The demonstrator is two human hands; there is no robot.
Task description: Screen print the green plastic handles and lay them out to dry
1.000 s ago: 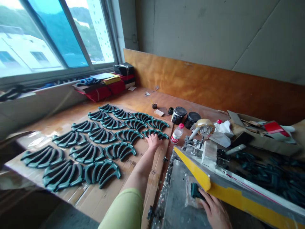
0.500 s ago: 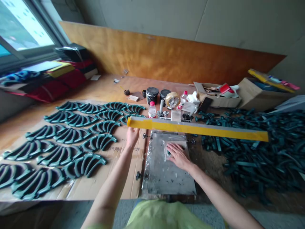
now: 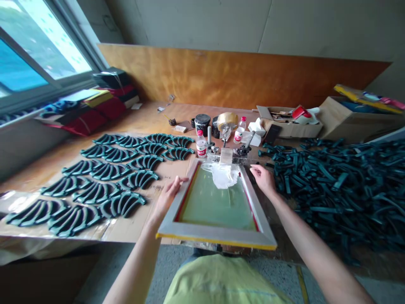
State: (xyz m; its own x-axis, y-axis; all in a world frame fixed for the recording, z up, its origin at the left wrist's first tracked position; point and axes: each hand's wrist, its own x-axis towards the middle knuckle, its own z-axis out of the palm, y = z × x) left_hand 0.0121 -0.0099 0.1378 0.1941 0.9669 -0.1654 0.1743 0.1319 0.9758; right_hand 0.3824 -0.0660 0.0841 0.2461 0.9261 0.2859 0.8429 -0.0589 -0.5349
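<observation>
A screen-printing frame (image 3: 218, 235) with a grey border and green mesh lies lowered in front of me, its near edge banded in yellow. My left hand (image 3: 171, 194) is closed on the frame's left side. Just off the right side, my right hand (image 3: 264, 179) hovers with loosely bent fingers and nothing visible in them. White film or paste (image 3: 225, 175) covers the far end of the mesh. Behind it stands a metal hinge clamp (image 3: 226, 157) with upright posts. The plate under the frame is hidden.
Dark green curved handles (image 3: 98, 192) lie in fanned rows on cardboard at left. A large heap of similar parts (image 3: 335, 190) is at right. Behind are red-capped bottles (image 3: 201, 145), black tubs (image 3: 202, 123), a tape roll (image 3: 227, 120) and open cardboard boxes (image 3: 292, 126).
The frame has swung down from its raised, edge-on position, with my left hand on its left side. My right hand has left the plate and moved up to the right of the frame.
</observation>
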